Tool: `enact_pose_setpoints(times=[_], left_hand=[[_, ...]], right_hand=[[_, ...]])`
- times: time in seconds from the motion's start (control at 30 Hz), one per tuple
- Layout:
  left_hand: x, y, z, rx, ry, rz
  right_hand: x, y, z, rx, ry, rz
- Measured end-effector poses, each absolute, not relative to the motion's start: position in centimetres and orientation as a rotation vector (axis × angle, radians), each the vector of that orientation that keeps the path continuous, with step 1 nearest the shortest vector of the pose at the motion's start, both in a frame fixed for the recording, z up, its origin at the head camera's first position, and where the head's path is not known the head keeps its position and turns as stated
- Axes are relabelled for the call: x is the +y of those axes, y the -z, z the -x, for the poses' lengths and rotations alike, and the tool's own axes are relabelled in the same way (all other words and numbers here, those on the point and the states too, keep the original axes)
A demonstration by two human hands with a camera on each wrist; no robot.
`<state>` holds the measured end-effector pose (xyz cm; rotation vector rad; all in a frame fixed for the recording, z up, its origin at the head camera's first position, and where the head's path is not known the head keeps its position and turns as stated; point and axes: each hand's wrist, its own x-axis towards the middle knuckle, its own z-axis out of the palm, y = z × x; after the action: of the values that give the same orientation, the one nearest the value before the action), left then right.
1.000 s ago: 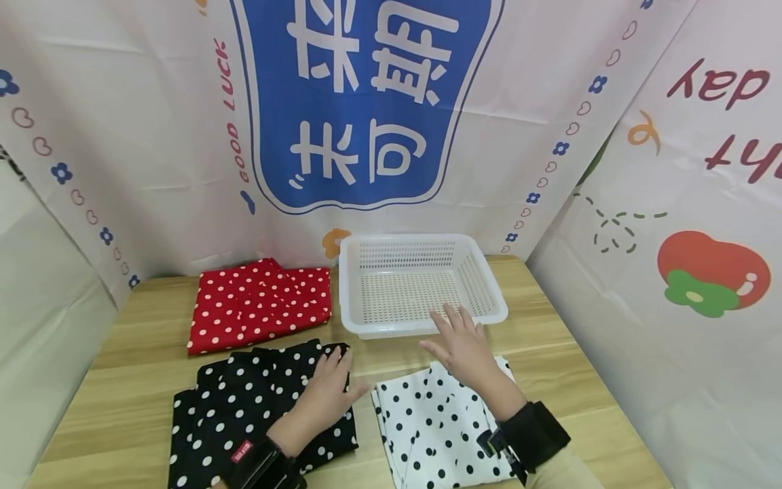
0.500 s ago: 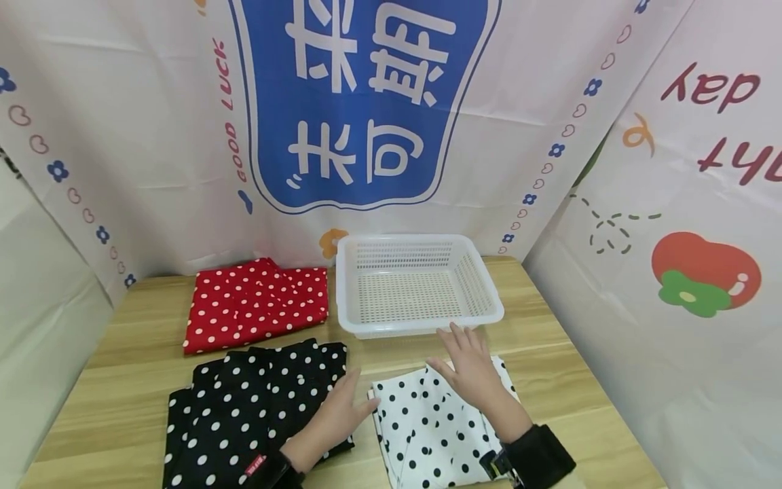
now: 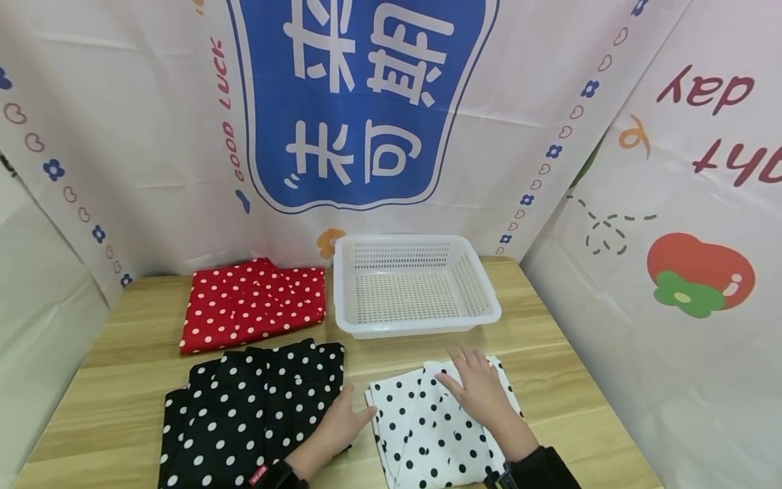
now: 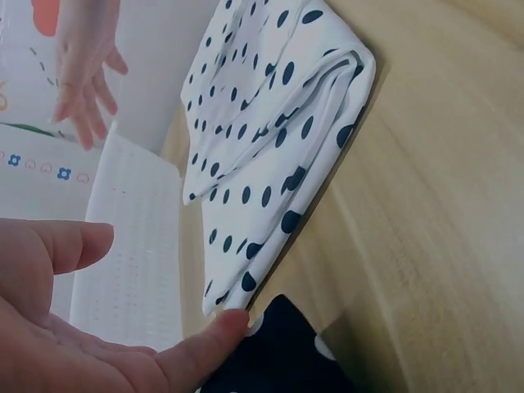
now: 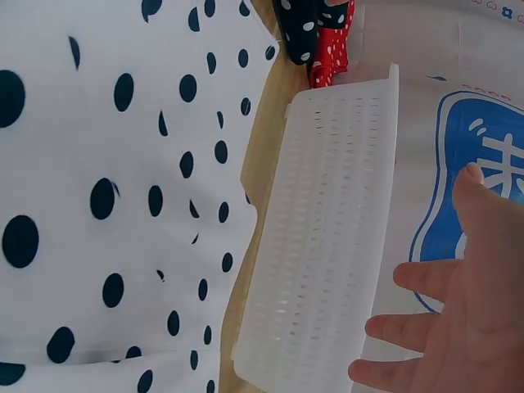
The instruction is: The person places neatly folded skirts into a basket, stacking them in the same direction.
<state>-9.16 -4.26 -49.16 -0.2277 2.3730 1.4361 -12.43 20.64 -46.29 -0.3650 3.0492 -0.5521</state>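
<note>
White cloth [image 3: 421, 435], folded and dotted black, lies on the table [image 3: 568, 407], nearer the person than the basket [image 3: 427, 324]. Above it is the right hand [image 3: 479, 390], released, fingers spread. The left hand [image 3: 339, 422], also holding nothing, thumb apart from its fingers, is at the black cloth's [image 3: 244, 414] right edge; whether it touches, I cannot tell. Beyond the black cloth lies the red cloth [image 3: 253, 305], just left of the basket. A printed curtain [image 3: 159, 136] hangs behind.
</note>
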Motion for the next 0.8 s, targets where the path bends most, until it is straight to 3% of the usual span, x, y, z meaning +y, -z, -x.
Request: enact_pose_setpoints(times=[0.8], left_hand=[[-3.6,50.8,9.5,2.102,-1.479,0.307]], right_hand=[[26.5,51.7,11.2,2.984,0.433,-0.335]])
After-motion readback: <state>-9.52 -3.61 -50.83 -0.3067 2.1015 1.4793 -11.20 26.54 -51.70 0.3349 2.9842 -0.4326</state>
